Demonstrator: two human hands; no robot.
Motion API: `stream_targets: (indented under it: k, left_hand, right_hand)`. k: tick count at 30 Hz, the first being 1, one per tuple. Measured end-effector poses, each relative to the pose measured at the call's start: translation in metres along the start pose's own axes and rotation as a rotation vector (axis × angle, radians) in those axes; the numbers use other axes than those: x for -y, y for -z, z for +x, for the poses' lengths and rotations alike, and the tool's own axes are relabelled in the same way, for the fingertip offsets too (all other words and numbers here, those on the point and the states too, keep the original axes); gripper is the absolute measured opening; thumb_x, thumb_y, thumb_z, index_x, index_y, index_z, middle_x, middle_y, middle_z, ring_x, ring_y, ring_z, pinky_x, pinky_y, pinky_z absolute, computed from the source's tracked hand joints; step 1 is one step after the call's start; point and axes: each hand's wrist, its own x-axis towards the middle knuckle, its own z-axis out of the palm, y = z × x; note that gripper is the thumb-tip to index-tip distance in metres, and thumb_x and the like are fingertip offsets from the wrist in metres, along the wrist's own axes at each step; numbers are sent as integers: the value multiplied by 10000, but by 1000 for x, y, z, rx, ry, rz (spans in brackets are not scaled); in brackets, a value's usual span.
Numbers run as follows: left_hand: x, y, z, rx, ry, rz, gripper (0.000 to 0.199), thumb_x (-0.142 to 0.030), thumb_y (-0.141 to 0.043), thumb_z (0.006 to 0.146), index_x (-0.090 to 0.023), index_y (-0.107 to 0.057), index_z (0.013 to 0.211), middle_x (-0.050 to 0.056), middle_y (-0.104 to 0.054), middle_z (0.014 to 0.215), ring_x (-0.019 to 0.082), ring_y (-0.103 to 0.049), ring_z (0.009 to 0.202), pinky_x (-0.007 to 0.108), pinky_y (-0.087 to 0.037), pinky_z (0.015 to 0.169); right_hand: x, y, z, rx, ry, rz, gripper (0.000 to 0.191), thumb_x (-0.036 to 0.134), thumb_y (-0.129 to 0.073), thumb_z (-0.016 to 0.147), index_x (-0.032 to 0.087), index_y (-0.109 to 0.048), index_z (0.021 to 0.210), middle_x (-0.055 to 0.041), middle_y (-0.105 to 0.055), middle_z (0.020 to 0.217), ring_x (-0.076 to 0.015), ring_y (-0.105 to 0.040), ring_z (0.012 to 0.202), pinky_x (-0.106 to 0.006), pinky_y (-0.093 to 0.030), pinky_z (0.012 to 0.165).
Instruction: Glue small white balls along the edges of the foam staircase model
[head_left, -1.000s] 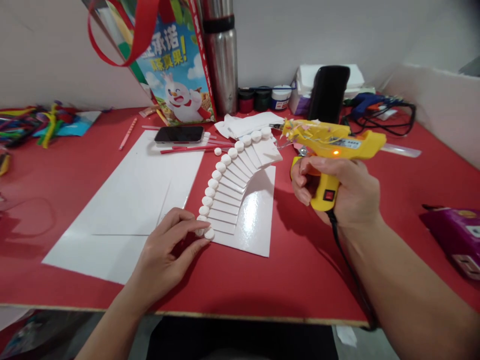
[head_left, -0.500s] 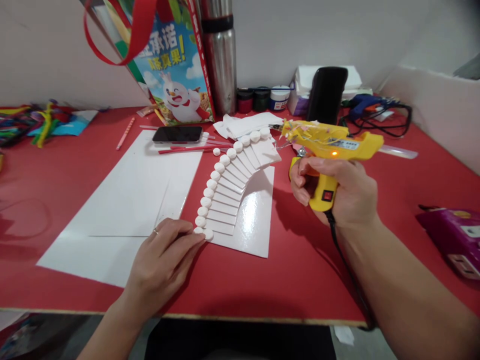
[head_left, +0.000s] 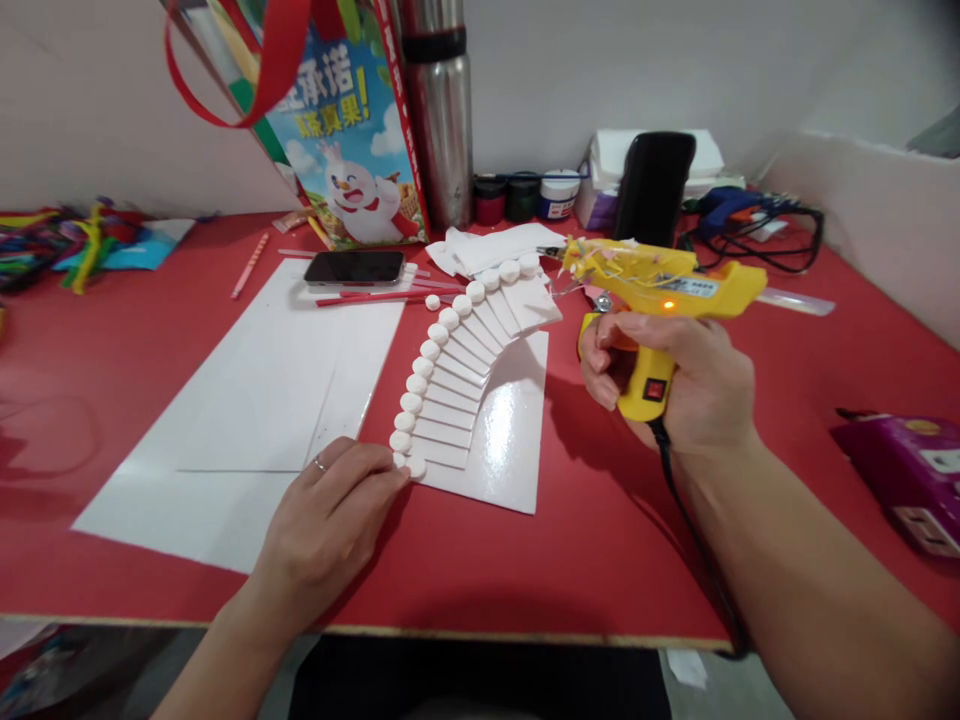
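Observation:
A curved, stepped white piece (head_left: 448, 410) lies on a white board (head_left: 510, 440). Small white discs (head_left: 411, 403) line its outer edge in an arc. At the lower end of that row, the fingertips of my left hand (head_left: 330, 510) are pressed together on a white disc (head_left: 415, 467); part of the row there is hidden by the fingers. My right hand (head_left: 675, 380) is wrapped round the handle of a yellow glue gun (head_left: 660, 280), whose orange light is lit. Its nozzle points left, near the upper end of the arc, with strings of glue hanging on it.
White sheets (head_left: 247, 420) lie at the left under a phone (head_left: 355, 267). Behind stand a colourful bag (head_left: 352, 150), a steel bottle (head_left: 444, 130), paint jars (head_left: 523, 198) and a black upright object (head_left: 654, 188). A purple packet (head_left: 904, 480) is at the right.

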Motion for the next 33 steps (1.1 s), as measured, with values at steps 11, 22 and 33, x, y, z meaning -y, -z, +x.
stream_targets:
  k: [11, 22, 33]
  left_hand:
    - [-1, 1, 1, -2, 39, -46, 278, 61, -710, 819, -106, -668, 1038, 111, -657, 993, 203, -602, 895, 366, -525, 777]
    - [-5, 7, -6, 35, 94, -2, 472, -53, -696, 879, -159, -636, 1335, 113, -602, 1066, 219, -597, 937, 367, -519, 783]
    - [-4, 6, 1, 39, 74, -79, 415, -8, -683, 867, -117, -666, 1267, 106, -599, 1022, 190, -558, 876, 357, -506, 763]
  right_hand:
    - [-1, 1, 0, 7, -7, -10, 134, 216, -662, 703, 124, -673, 606, -52, -592, 565, -142, -513, 373, -266, -320, 352]
    - [-1, 0, 1, -5, -11, -8, 132, 214, -666, 698, 124, -665, 602, -50, -592, 565, -140, -501, 363, -268, -315, 347]
    - [-1, -1, 0, 1, -6, -14, 125, 213, -670, 693, 121, -673, 608, -53, -593, 568, -137, -506, 387, -264, -332, 353]
